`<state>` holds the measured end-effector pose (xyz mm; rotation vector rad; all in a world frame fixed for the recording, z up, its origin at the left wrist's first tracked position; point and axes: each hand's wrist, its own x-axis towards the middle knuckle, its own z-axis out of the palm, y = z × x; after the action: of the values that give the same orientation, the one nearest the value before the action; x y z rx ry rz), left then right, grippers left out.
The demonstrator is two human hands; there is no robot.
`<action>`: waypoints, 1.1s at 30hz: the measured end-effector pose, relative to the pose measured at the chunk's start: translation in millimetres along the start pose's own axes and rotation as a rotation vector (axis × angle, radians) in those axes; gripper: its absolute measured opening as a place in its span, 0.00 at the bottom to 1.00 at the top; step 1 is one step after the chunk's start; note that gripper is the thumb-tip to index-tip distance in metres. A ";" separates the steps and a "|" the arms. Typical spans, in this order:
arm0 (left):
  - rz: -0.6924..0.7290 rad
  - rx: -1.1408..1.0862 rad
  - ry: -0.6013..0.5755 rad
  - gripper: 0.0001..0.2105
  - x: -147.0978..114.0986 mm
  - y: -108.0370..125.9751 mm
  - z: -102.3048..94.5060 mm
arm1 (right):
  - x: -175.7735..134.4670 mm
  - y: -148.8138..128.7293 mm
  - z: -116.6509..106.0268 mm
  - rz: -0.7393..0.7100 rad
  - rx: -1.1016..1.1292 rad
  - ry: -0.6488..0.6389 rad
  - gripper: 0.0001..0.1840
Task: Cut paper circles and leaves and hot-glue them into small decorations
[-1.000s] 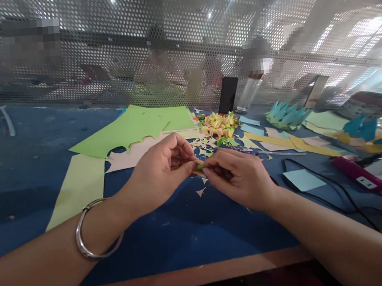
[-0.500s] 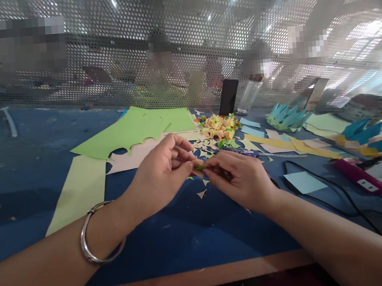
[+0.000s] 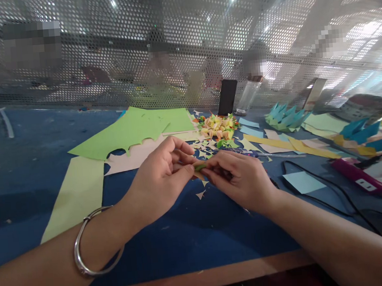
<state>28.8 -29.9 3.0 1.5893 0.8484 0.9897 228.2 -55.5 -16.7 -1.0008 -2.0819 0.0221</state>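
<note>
A small folded piece of green paper (image 3: 199, 167) is pinched between the fingertips of the left hand (image 3: 161, 180) and the right hand (image 3: 240, 178), just above the blue table top (image 3: 28, 142); most of the piece is covered by the fingers, so its shape cannot be made out. The fingers of both hands are drawn together onto it. A silver metal bangle (image 3: 87, 248) is worn on the left wrist, and both forearms are cut off by the lower edge of the picture.

The table is strewn with paper: a large light-green sheet with a cut-out edge (image 3: 133, 127), a pale yellow-green strip (image 3: 76, 191), a pale pink sheet (image 3: 135, 154), small triangular offcuts (image 3: 201, 194), and a pile of small folded paper pieces in yellow, orange and green (image 3: 218, 127). Folded teal paper shapes (image 3: 284, 116) lie further right, near a light-blue square note (image 3: 304, 181), a black cable (image 3: 340, 193) and a magenta device (image 3: 359, 174). A dark phone (image 3: 227, 97) is propped upright against a perforated metal screen (image 3: 104, 44), through which other people are seen only as blurs.
</note>
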 end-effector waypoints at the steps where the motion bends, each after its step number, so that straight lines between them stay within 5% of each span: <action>1: 0.003 0.004 -0.002 0.10 -0.1 -0.4 -0.1 | 0.2 -0.1 0.2 -0.004 -0.001 0.000 0.04; 15: 0.085 0.033 0.029 0.10 1.6 -5.3 4.1 | 1.5 -3.8 0.6 -0.004 -0.011 -0.015 0.04; 23: 0.030 0.006 0.010 0.11 5.7 -4.8 1.6 | 0.3 -1.9 -0.2 0.105 0.066 0.062 0.02; 33: 0.014 -0.023 -0.051 0.12 5.2 -6.6 0.7 | 0.5 -0.7 0.7 0.207 0.202 0.002 0.03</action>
<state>31.3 -24.1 -2.7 1.5967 0.7891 0.9619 227.1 -55.5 -16.6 -1.0841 -1.9219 0.3304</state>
